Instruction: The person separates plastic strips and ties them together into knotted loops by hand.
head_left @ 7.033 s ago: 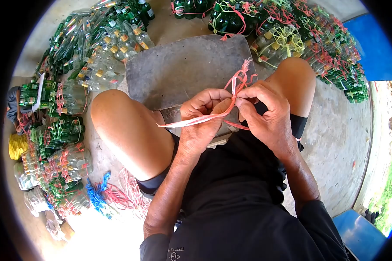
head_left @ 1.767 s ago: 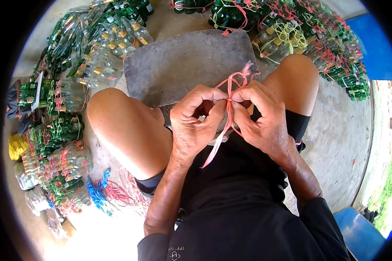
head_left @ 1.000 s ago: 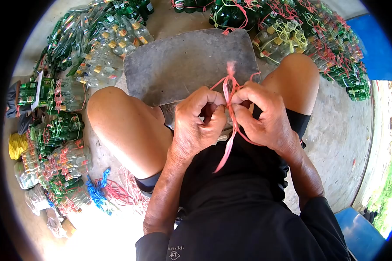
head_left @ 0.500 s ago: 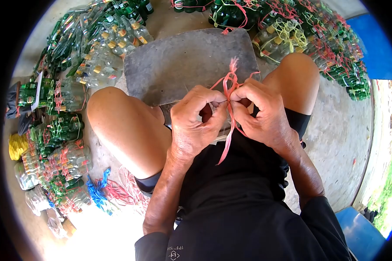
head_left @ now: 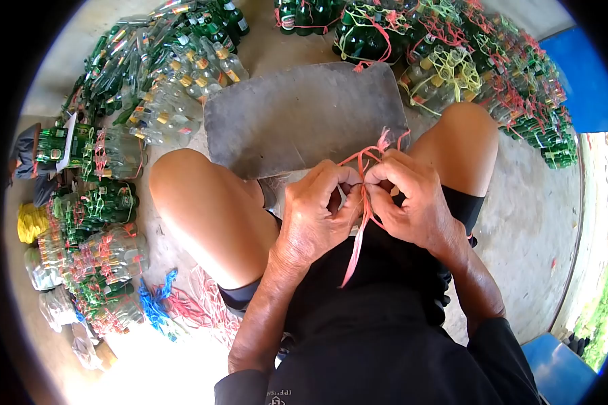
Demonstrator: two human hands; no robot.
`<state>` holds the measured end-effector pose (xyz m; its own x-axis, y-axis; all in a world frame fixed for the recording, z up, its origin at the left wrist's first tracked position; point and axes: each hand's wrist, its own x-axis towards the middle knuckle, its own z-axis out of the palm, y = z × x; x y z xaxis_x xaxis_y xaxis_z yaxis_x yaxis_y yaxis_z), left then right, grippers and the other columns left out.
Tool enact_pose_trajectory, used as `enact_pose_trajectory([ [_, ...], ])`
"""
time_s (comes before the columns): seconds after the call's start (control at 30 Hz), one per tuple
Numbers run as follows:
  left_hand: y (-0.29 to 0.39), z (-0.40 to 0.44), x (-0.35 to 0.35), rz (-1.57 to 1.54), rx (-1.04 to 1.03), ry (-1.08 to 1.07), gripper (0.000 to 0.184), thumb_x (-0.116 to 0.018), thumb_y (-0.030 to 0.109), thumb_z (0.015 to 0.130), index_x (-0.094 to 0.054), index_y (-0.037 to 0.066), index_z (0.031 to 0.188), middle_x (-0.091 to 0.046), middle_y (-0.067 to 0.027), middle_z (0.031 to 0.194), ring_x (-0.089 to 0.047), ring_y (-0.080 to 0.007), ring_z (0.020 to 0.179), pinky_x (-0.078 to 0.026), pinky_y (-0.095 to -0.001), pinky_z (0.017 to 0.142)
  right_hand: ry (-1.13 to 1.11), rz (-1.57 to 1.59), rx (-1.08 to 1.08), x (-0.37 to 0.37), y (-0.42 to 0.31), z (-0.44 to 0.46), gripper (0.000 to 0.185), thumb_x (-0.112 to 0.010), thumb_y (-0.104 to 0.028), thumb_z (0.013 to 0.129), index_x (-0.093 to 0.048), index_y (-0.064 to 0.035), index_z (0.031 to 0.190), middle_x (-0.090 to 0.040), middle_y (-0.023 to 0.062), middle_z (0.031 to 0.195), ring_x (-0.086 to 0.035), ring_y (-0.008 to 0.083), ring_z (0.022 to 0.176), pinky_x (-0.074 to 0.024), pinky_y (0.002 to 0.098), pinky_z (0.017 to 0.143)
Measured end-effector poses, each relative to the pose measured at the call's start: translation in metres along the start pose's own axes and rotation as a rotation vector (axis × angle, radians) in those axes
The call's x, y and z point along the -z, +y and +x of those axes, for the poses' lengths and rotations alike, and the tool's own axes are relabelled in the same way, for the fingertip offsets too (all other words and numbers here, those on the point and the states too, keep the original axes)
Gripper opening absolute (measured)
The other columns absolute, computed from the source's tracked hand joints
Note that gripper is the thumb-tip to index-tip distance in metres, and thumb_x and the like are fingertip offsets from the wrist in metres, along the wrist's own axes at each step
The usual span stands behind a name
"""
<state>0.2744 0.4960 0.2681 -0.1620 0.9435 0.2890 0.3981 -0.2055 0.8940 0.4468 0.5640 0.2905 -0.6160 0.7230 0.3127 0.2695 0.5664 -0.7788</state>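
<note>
Pink plastic twine (head_left: pixel 355 253) is pinched between my two hands above my lap, with loops and a frayed end rising over the fingers and a loose tail hanging down. My left hand (head_left: pixel 319 209) grips it with thumb and forefinger from the left. From the right, my right hand (head_left: pixel 412 192) pinches the same twine, its fingertips almost touching the left ones. The exact point where the strands cross is hidden by my fingertips. Just beyond the hands lies a dark grey flat board (head_left: pixel 304 115), between my knees.
Green bottles (head_left: pixel 125 67) and clear bottles (head_left: pixel 172 111) lie stacked at the far left. Twine-tied bottle bundles (head_left: pixel 111 202) line the left side; more bundles (head_left: pixel 452 74) stand at the far right. Blue twine (head_left: pixel 157 304) and loose pink twine (head_left: pixel 206 307) lie on the floor.
The whole scene sits slightly lower and further right as the head view shifts. Both hands keep their pinch on the twine, with their fingertips still close together.
</note>
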Motion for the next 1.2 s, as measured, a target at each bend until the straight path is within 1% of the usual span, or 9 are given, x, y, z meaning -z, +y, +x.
enact_pose_trajectory([
  [0.17, -0.001, 0.001, 0.001, 0.016, -0.008, -0.038, 0.013, -0.070, -0.006, 0.080, -0.063, 0.001, 0.089, -0.062, -0.0066, 0.075, -0.056, -0.0112, 0.055, -0.047, -0.0269, 0.052, -0.080, -0.075, 0.041, 0.004, 0.000, 0.002, 0.022, -0.069, 0.008, 0.076, -0.058, -0.0017, 0.092, -0.060, 0.0117, 0.081, -0.064, 0.0278, 0.063, -0.0493, 0.0363, 0.056],
  [0.3, -0.005, -0.003, 0.001, -0.149, 0.143, -0.041, 0.010, -0.067, -0.006, 0.082, -0.062, 0.001, 0.087, -0.056, -0.0005, 0.068, -0.050, -0.0043, 0.058, -0.042, -0.0238, 0.052, -0.071, -0.057, 0.072, 0.005, -0.002, 0.007, 0.021, -0.069, 0.008, 0.076, -0.058, -0.0018, 0.091, -0.060, 0.0115, 0.081, -0.063, 0.0271, 0.063, -0.0486, 0.0364, 0.056],
  [0.4, -0.011, -0.006, 0.000, -0.377, 0.293, -0.014, 0.008, -0.065, -0.005, 0.087, -0.061, 0.002, 0.085, -0.050, 0.0079, 0.067, -0.044, 0.0009, 0.062, -0.036, -0.0207, 0.052, -0.056, 0.079, -0.013, 0.001, -0.003, 0.006, 0.018, -0.069, 0.009, 0.079, -0.059, -0.0008, 0.091, -0.061, 0.0103, 0.081, -0.062, 0.0232, 0.064, -0.0485, 0.0356, 0.058],
  [0.5, -0.002, -0.003, 0.008, -0.568, 0.454, -0.037, 0.007, -0.061, -0.004, 0.093, -0.065, 0.000, 0.089, -0.061, 0.0035, 0.074, -0.055, -0.0014, 0.062, -0.047, -0.0198, 0.051, -0.082, 0.119, -0.014, 0.004, -0.002, 0.007, 0.015, -0.069, 0.008, 0.083, -0.063, 0.0003, 0.093, -0.062, 0.0094, 0.081, -0.061, 0.0187, 0.067, -0.0483, 0.0335, 0.060],
  [0.6, -0.005, -0.003, 0.012, -0.684, 0.421, -0.029, 0.006, -0.061, -0.004, 0.095, -0.067, -0.003, 0.094, -0.066, -0.0013, 0.079, -0.060, -0.0044, 0.063, -0.052, -0.0208, 0.052, -0.034, 0.157, -0.082, 0.006, -0.014, 0.006, 0.013, -0.070, 0.006, 0.086, -0.066, 0.0014, 0.097, -0.064, 0.0080, 0.084, -0.062, 0.0141, 0.070, -0.0489, 0.0287, 0.061],
  [0.73, -0.005, -0.003, 0.011, -0.765, 0.396, -0.032, 0.006, -0.063, -0.002, 0.097, -0.068, -0.005, 0.098, -0.069, -0.0043, 0.082, -0.062, -0.0062, 0.065, -0.052, -0.0211, 0.053, -0.045, 0.200, -0.081, 0.005, -0.016, 0.004, 0.014, -0.072, 0.006, 0.086, -0.066, 0.0019, 0.098, -0.064, 0.0072, 0.085, -0.064, 0.0121, 0.070, -0.0500, 0.0272, 0.060],
  [1.07, -0.007, -0.005, 0.010, -0.864, 0.404, -0.028, 0.007, -0.065, 0.002, 0.099, -0.069, -0.004, 0.099, -0.069, -0.0042, 0.083, -0.063, -0.0059, 0.067, -0.053, -0.0202, 0.055, 0.058, 0.162, -0.058, -0.005, -0.017, 0.005, 0.015, -0.072, 0.008, 0.084, -0.067, 0.0020, 0.097, -0.065, 0.0067, 0.086, -0.065, 0.0119, 0.071, -0.0521, 0.0262, 0.061],
  [1.13, -0.007, -0.005, 0.009, -0.800, 0.398, -0.033, 0.007, -0.065, 0.001, 0.098, -0.069, -0.004, 0.099, -0.070, -0.0035, 0.084, -0.063, -0.0055, 0.067, -0.053, -0.0199, 0.055, 0.094, 0.194, -0.093, -0.008, -0.019, 0.004, 0.014, -0.072, 0.009, 0.083, -0.068, 0.0013, 0.094, -0.067, 0.0055, 0.084, -0.061, 0.0111, 0.069, -0.0483, 0.0263, 0.060],
  [1.2, -0.007, -0.006, 0.009, -0.760, 0.400, -0.038, 0.006, -0.066, 0.001, 0.097, -0.070, -0.004, 0.100, -0.070, -0.0029, 0.084, -0.063, -0.0051, 0.067, -0.053, -0.0197, 0.055, 0.059, 0.157, -0.076, -0.006, -0.017, 0.003, 0.013, -0.071, 0.008, 0.084, -0.065, 0.0023, 0.094, -0.065, 0.0070, 0.086, -0.065, 0.0116, 0.070, -0.0517, 0.0264, 0.060],
])
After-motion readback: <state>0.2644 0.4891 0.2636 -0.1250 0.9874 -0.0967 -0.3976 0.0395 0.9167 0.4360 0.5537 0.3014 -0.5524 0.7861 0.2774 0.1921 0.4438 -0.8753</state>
